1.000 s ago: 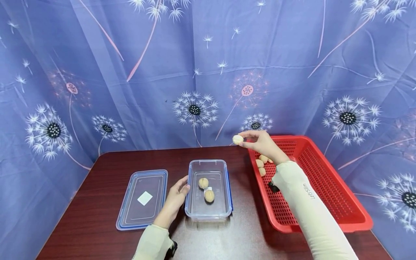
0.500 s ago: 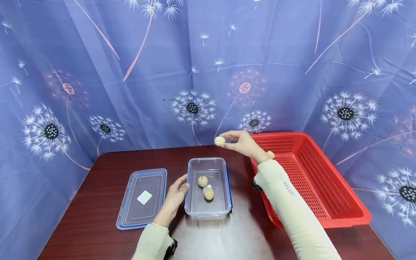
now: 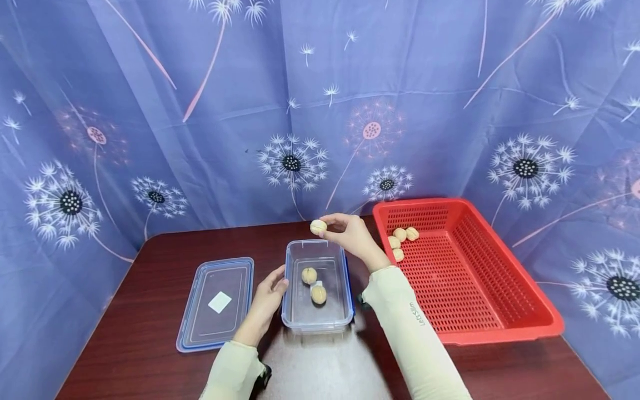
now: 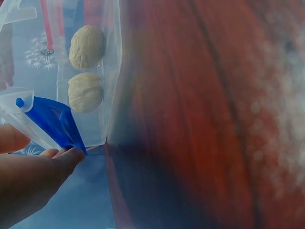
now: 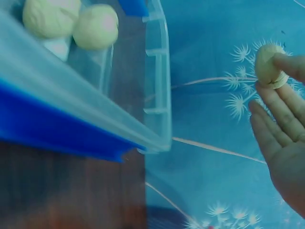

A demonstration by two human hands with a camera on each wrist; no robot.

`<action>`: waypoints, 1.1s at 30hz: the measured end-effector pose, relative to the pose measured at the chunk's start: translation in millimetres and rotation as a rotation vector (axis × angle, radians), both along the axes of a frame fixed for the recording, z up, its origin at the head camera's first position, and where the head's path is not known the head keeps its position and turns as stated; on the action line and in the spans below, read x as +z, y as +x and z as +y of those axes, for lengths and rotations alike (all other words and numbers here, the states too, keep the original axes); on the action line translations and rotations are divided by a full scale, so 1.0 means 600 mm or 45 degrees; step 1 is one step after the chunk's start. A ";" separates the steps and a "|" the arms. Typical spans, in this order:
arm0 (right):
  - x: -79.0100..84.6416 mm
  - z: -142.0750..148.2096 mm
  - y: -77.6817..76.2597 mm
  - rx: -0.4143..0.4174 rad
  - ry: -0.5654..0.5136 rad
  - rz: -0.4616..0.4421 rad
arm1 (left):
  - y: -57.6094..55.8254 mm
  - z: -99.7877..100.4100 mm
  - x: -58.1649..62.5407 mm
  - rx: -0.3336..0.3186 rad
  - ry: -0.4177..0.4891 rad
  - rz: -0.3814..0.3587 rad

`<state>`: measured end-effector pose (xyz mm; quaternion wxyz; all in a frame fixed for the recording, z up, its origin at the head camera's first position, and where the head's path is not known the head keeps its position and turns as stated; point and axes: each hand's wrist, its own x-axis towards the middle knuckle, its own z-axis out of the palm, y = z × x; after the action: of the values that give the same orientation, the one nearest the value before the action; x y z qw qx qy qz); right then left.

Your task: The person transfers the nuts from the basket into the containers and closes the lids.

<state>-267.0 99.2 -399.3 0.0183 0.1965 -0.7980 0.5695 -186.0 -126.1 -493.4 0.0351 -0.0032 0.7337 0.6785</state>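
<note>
I have the box [image 3: 317, 323] about midway between the left and right edges of the table [image 3: 125, 328], two walnuts [image 3: 309, 276] lying close together inside. My left hand [image 3: 266, 303] touches its left side, fingers unclenched. With my right hand [image 3: 354, 238] I pinch another walnut [image 3: 318, 226] above the box's far rim, toward the table's far edge. By the right edge I see the basket [image 3: 450, 283], four walnuts [image 3: 399, 234] bunched in its far left corner; toward the left edge lies the lid [image 3: 212, 325].

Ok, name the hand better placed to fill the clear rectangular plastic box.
Probably the right hand: it pinches a round tan walnut near the box; the left hand only touches it.
</note>
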 end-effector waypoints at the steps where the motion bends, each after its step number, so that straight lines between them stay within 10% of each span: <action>1: 0.002 -0.003 0.008 -0.021 -0.009 -0.003 | -0.001 0.000 -0.001 0.001 -0.001 0.002; 12: -0.070 0.001 0.031 -0.290 0.117 0.049 | -0.001 0.001 -0.002 -0.001 -0.005 -0.002; 33: -0.103 -0.005 0.037 -0.222 0.273 0.098 | -0.002 -0.002 -0.001 0.010 0.022 0.002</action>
<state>-245.1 95.9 -460.8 0.0772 0.1487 -0.8671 0.4691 -187.0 -127.4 -494.2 0.0318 -0.0053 0.7280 0.6849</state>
